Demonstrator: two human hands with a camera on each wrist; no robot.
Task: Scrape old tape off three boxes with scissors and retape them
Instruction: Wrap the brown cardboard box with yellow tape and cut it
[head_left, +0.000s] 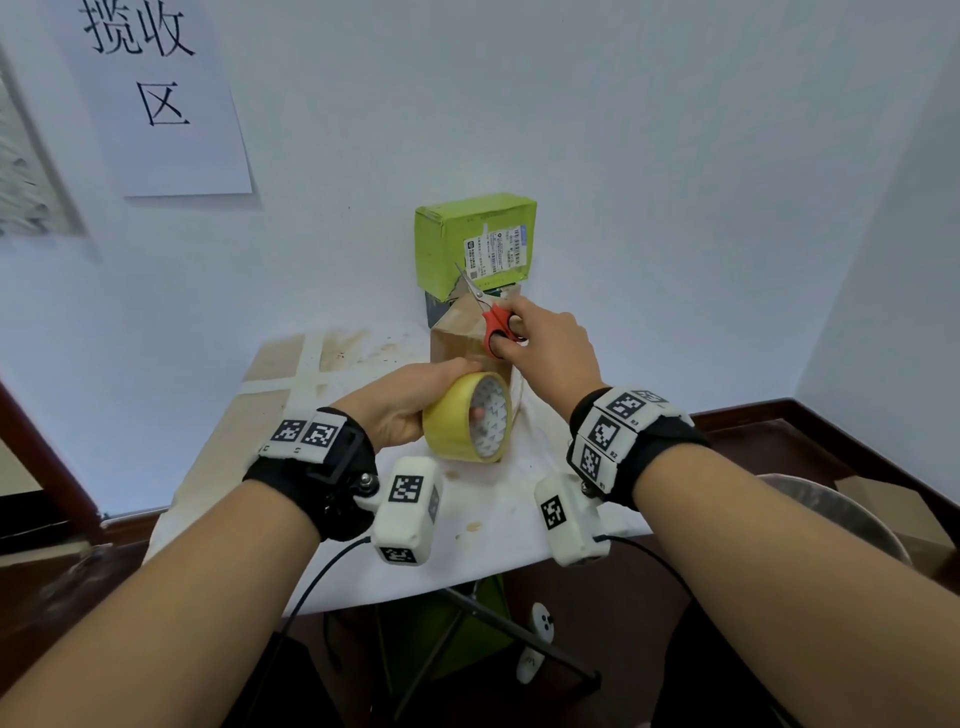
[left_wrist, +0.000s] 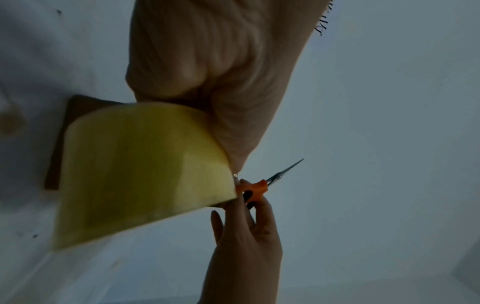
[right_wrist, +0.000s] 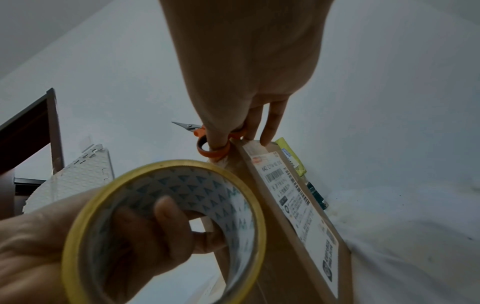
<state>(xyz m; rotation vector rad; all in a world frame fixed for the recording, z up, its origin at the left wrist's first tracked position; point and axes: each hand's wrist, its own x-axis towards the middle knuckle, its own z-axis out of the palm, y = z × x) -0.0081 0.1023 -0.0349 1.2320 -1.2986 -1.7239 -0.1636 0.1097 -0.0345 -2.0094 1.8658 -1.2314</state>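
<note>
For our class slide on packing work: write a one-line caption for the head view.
Left hand grips a yellow tape roll while right hand holds red-handled scissors at a brown box.

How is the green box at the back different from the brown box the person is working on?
The green box sits up on another box against the wall, untouched; the brown box stands on the table, with the right hand resting on its top. One is bright green, the other plain cardboard. Both carry a printed shipping label.
</note>
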